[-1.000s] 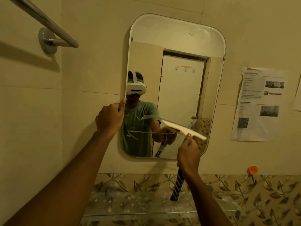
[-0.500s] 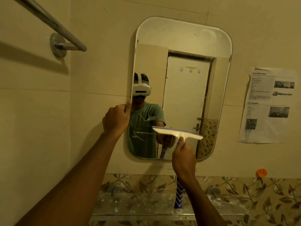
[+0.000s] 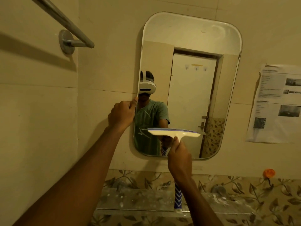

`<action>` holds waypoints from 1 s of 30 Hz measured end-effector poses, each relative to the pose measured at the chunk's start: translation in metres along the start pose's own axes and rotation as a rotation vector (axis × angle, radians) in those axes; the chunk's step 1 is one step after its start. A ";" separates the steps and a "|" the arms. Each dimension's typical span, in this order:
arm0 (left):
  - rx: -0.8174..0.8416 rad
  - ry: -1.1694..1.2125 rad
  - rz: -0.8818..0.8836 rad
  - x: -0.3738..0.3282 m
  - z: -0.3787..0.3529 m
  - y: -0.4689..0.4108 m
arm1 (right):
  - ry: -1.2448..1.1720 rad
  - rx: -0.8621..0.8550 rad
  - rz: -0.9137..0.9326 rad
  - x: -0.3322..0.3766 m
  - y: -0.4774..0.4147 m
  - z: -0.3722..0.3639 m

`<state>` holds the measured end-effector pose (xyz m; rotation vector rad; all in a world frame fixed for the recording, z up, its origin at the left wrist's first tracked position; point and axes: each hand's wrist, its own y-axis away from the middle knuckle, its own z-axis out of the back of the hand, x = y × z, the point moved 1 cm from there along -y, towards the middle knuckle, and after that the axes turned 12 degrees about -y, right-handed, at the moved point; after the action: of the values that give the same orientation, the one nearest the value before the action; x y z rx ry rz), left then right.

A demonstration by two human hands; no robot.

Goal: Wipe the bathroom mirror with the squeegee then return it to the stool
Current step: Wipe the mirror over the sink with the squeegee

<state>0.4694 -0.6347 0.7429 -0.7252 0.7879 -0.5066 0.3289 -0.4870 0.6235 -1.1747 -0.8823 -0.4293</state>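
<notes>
A rounded rectangular mirror (image 3: 192, 82) hangs on the beige tiled wall. My right hand (image 3: 179, 157) grips the squeegee (image 3: 174, 132) by its neck; the white blade lies level against the lower part of the glass. Its blue-and-white patterned handle (image 3: 177, 199) sticks out below my wrist. My left hand (image 3: 122, 115) clasps the mirror's left edge, thumb on the rim. The stool is out of view.
A chrome towel bar (image 3: 65, 25) juts from the wall at the upper left. A glass shelf (image 3: 138, 201) runs under the mirror, over leaf-patterned tiles. A printed paper sheet (image 3: 276, 103) is stuck to the wall at the right, and an orange hook (image 3: 269, 173) sits below it.
The squeegee blade has gone from tilted down to the right to level, and sits a little left on the glass. My left hand keeps its hold on the mirror edge.
</notes>
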 end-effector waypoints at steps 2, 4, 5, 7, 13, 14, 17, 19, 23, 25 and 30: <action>0.041 0.029 0.011 0.000 0.003 0.000 | -0.047 -0.023 0.073 0.020 -0.015 0.001; 0.063 0.029 0.003 0.000 0.006 -0.001 | -0.101 -0.025 0.138 0.048 -0.036 0.001; 0.070 0.026 -0.003 0.001 0.007 -0.001 | -0.114 -0.021 0.151 0.061 -0.045 0.000; 0.087 0.036 -0.007 0.001 0.009 -0.002 | -0.108 -0.015 0.166 0.069 -0.051 -0.002; 0.077 0.068 -0.004 0.002 0.006 -0.003 | -0.023 0.093 0.123 0.004 0.000 -0.002; 0.075 0.069 -0.004 0.002 0.006 -0.002 | 0.001 0.100 0.107 0.000 0.003 0.000; 0.086 0.073 -0.008 0.002 0.006 -0.003 | -0.018 0.090 0.162 0.013 -0.007 0.004; 0.105 0.084 -0.007 0.004 0.006 -0.003 | -0.059 0.068 0.229 0.040 -0.026 0.003; 0.164 0.075 -0.025 0.005 0.010 -0.008 | -0.076 0.091 0.251 0.075 -0.051 -0.008; 0.202 0.074 -0.033 0.006 0.011 -0.012 | -0.045 0.124 0.244 0.063 -0.043 -0.011; 0.203 0.077 -0.043 0.005 0.012 -0.011 | 0.294 0.279 0.297 0.002 -0.001 -0.004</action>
<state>0.4801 -0.6410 0.7548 -0.5380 0.7814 -0.6467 0.3305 -0.4903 0.6249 -0.9360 -0.4841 -0.2191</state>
